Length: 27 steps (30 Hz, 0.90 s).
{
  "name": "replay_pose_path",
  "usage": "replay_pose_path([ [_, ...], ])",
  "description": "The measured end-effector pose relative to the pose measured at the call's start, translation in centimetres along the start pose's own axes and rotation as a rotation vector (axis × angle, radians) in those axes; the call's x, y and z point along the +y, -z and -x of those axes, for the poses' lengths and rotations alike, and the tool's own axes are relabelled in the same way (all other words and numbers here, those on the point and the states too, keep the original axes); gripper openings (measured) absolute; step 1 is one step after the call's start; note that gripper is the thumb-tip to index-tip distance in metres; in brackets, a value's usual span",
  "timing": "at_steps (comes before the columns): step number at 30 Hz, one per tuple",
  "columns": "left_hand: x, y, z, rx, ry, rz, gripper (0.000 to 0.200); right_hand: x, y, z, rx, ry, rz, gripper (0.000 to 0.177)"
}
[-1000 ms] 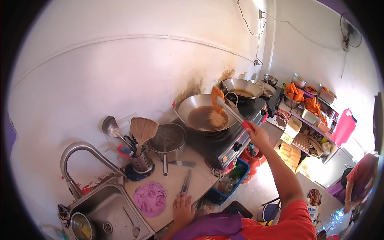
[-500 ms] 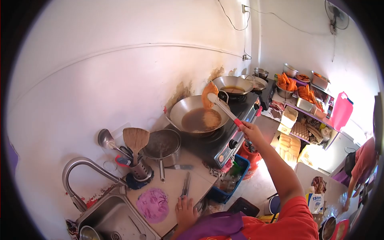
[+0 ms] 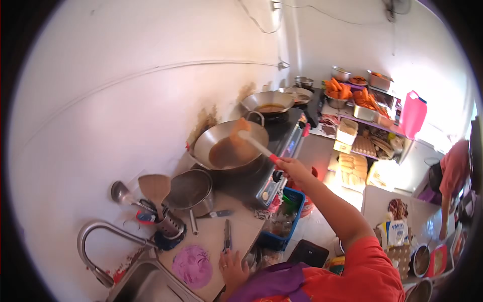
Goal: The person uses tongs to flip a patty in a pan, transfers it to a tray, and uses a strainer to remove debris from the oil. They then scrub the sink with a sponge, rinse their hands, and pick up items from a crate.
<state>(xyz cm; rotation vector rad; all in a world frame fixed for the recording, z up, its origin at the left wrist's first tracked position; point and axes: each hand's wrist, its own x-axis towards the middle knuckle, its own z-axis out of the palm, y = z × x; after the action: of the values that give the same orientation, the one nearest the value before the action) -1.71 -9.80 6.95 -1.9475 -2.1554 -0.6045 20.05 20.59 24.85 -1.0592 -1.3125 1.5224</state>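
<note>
My right hand [image 3: 289,170] is closed round the red grip of a pair of tongs [image 3: 257,145]. At the far end of the tongs, a flat orange-brown piece of fried food [image 3: 239,132] hangs over the wok [image 3: 206,143], which holds brown oil and stands on the stove. My left hand [image 3: 233,269] lies with fingers spread on the counter [image 3: 214,246]. Just beyond its fingertips is a slim dark-and-silver utensil [image 3: 228,236]. A pink cloth [image 3: 192,266] lies left of that hand.
A saucepan [image 3: 204,204] stands between the wok and a utensil holder [image 3: 171,226]. The sink [image 3: 151,282] is at lower left. Another wok [image 3: 251,103] sits farther along the stove [image 3: 282,138]. A blue basket [image 3: 297,214] is below. Another person [image 3: 455,166] works at far right.
The view has swung right, so the surroundings shift left. The fried piece, still in the tongs, now hangs blurred over the wok's middle rather than its far rim. My left hand stays on the counter.
</note>
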Motion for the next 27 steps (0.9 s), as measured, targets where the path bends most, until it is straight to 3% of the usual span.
replay_pose_path([
  [4,0.4,0.2,0.2,0.022,-0.032,-0.016,0.053,-0.2,-1.1,0.5,0.054,0.004,0.029,0.034],
  [5,0.6,0.6,0.3,0.028,-0.054,-0.034,0.051,1.7,-0.5,-1.1,-0.013,-0.035,-0.122,0.035],
  [6,0.6,0.6,0.3,0.035,-0.079,-0.048,0.050,1.9,-0.8,-1.2,-0.022,0.014,-0.011,0.035],
  [7,0.0,-0.1,0.4,0.087,-0.131,-0.015,0.051,3.0,-1.2,-2.0,0.030,-0.005,-0.059,0.043],
  [9,-1.4,-1.9,0.7,0.175,-0.252,0.083,0.053,1.1,-2.0,1.5,-0.009,-0.038,-0.181,0.045],
  [12,-1.1,-2.0,0.8,0.124,-0.252,0.076,0.051,1.2,-2.1,4.8,-0.029,-0.031,-0.281,0.034],
  [14,-0.6,-0.7,0.8,0.042,-0.270,0.111,0.047,0.4,-1.5,8.3,0.022,0.007,-0.175,0.029],
  [17,0.8,1.5,0.0,0.131,-0.447,0.152,0.039,0.7,0.8,13.8,0.060,0.078,-0.133,0.032],
  [20,3.1,1.7,0.4,0.082,-0.618,0.301,0.039,-0.3,3.4,22.1,0.114,0.050,-0.169,0.043],
  [22,5.0,1.2,1.2,-0.018,-0.752,0.405,0.040,-1.6,4.5,28.8,0.234,0.011,-0.135,0.046],
  [24,6.9,0.8,2.1,-0.143,-0.882,0.504,0.040,-1.5,5.6,34.7,0.491,-0.027,-0.054,0.046],
  [27,10.6,-0.2,3.4,-0.342,-1.040,0.618,0.041,-3.9,4.7,45.3,0.759,0.105,-0.033,0.048],
])
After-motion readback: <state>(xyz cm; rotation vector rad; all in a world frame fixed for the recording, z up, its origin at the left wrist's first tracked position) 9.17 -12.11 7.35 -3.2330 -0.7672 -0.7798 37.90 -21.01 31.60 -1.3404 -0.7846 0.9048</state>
